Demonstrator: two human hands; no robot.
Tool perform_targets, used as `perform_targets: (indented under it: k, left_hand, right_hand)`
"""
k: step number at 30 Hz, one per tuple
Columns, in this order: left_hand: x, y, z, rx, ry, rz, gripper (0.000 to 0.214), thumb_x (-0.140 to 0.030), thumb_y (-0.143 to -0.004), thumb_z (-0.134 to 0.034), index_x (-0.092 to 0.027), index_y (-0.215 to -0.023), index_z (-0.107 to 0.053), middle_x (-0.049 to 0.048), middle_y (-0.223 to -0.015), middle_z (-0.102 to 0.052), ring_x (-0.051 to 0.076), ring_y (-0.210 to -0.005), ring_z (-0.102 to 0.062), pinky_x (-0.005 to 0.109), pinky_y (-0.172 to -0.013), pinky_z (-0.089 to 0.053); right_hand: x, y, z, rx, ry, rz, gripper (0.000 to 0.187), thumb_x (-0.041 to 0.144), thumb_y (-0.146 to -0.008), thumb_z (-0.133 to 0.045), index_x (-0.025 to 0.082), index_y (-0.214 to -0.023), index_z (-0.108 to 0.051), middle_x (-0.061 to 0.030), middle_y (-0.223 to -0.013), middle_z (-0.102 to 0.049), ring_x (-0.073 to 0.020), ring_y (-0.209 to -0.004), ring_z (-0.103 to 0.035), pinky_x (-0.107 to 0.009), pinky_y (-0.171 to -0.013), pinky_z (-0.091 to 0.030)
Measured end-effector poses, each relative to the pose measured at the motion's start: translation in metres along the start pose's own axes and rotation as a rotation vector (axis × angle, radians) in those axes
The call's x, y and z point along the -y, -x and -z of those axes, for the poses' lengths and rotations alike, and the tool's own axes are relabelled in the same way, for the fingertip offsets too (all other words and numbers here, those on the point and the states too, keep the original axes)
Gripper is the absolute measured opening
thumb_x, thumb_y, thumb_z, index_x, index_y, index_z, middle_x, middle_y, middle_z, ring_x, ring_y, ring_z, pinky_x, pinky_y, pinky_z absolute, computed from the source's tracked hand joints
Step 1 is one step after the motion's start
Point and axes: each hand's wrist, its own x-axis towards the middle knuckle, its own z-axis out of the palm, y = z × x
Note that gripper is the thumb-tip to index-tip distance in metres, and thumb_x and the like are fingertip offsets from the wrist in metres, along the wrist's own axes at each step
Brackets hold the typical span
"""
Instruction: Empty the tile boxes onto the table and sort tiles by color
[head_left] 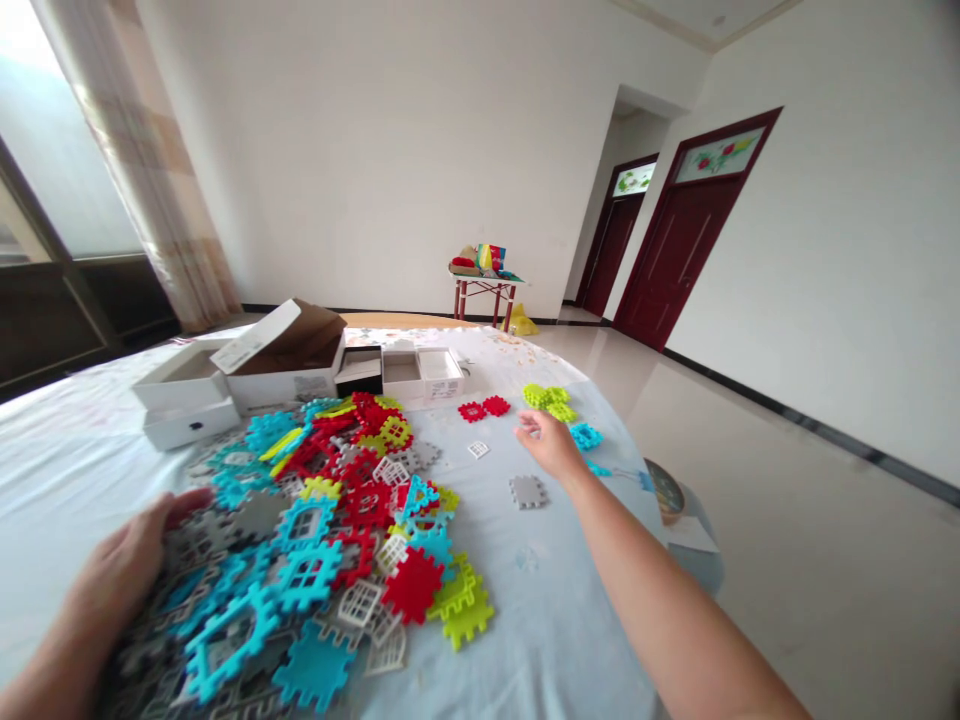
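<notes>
A big heap of interlocking plastic tiles, red, blue, green, grey and white, covers the near left of a round table with a pale cloth. My left hand lies flat on the heap's left edge, fingers stretched out over grey tiles. My right hand reaches out to the far right, fingers loosely apart and holding nothing. It hovers between a stack of green tiles, a blue tile and two red tiles. A single grey tile lies just nearer than that hand.
Open cardboard and white boxes stand at the table's far side. A small white tile lies alone. The table edge drops off at the right to a shiny floor. A small red-legged table stands by the far wall, near dark red doors.
</notes>
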Motion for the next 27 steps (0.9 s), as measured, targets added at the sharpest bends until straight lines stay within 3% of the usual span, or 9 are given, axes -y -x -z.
perform_targets:
  k: [4,8,10,13,19,23,27]
  left_hand:
    - [-0.013,0.011,0.003,0.099,0.175,0.144,0.054,-0.045,-0.082,-0.027,-0.015,-0.102,-0.066,0.0041,-0.105,-0.067,0.02,-0.095,-0.061,0.034,-0.095,-0.04]
    - [-0.009,0.01,0.001,0.07,0.185,0.143,0.053,-0.047,-0.082,-0.029,-0.017,-0.099,-0.068,0.0022,-0.091,-0.071,0.021,-0.085,-0.062,0.036,-0.089,-0.045]
    - [-0.006,0.007,0.001,0.048,0.182,0.12,0.051,-0.047,-0.081,-0.03,-0.017,-0.097,-0.069,0.0011,-0.086,-0.071,0.021,-0.079,-0.063,0.035,-0.083,-0.048]
    - [-0.003,0.004,-0.001,0.039,0.188,0.11,0.049,-0.045,-0.081,-0.031,-0.017,-0.095,-0.069,0.0009,-0.084,-0.071,0.02,-0.077,-0.063,0.032,-0.079,-0.049]
    - [0.004,0.001,-0.004,0.067,0.236,0.112,0.051,-0.047,-0.081,-0.03,-0.017,-0.099,-0.067,0.0022,-0.096,-0.07,0.022,-0.089,-0.062,0.034,-0.087,-0.046]
    - [-0.001,0.005,-0.002,0.09,0.231,0.156,0.053,-0.048,-0.082,-0.029,-0.017,-0.102,-0.066,0.0029,-0.098,-0.07,0.022,-0.089,-0.062,0.036,-0.091,-0.044]
    - [-0.009,0.01,0.002,0.076,0.179,0.154,0.053,-0.049,-0.082,-0.028,-0.018,-0.1,-0.067,0.0022,-0.095,-0.07,0.022,-0.089,-0.062,0.037,-0.095,-0.042]
  right_hand:
    - [0.055,0.017,-0.029,0.289,-0.213,0.199,0.03,0.031,-0.077,-0.059,0.018,-0.104,-0.061,-0.0055,-0.093,-0.068,-0.015,-0.081,-0.062,-0.027,-0.074,-0.048]
    - [0.088,0.033,-0.047,0.492,-0.187,0.495,0.031,0.019,-0.07,-0.064,0.021,-0.102,-0.064,-0.0044,-0.104,-0.065,-0.0171,-0.098,-0.058,-0.03,-0.089,-0.041]
    - [0.092,0.038,-0.054,0.53,-0.182,0.55,0.031,0.013,-0.07,-0.062,0.02,-0.1,-0.065,-0.0053,-0.106,-0.065,-0.0176,-0.104,-0.055,-0.031,-0.094,-0.039]
    - [0.09,0.041,-0.059,0.504,-0.196,0.511,0.025,0.013,-0.076,-0.056,0.019,-0.099,-0.065,-0.0065,-0.103,-0.066,-0.0173,-0.102,-0.057,-0.031,-0.092,-0.04]
    - [0.086,0.038,-0.049,0.302,-0.282,0.289,0.028,0.022,-0.088,-0.043,0.019,-0.111,-0.06,-0.0056,-0.098,-0.067,-0.0159,-0.088,-0.062,-0.028,-0.08,-0.047]
    - [0.078,0.036,-0.049,0.403,-0.31,0.177,0.03,0.026,-0.089,-0.041,0.017,-0.111,-0.06,-0.0035,-0.086,-0.069,-0.014,-0.073,-0.062,-0.025,-0.069,-0.049]
    - [0.073,0.037,-0.06,0.43,-0.268,0.161,0.026,0.023,-0.085,-0.046,0.018,-0.103,-0.064,-0.0046,-0.095,-0.069,-0.0159,-0.085,-0.063,-0.027,-0.078,-0.048]
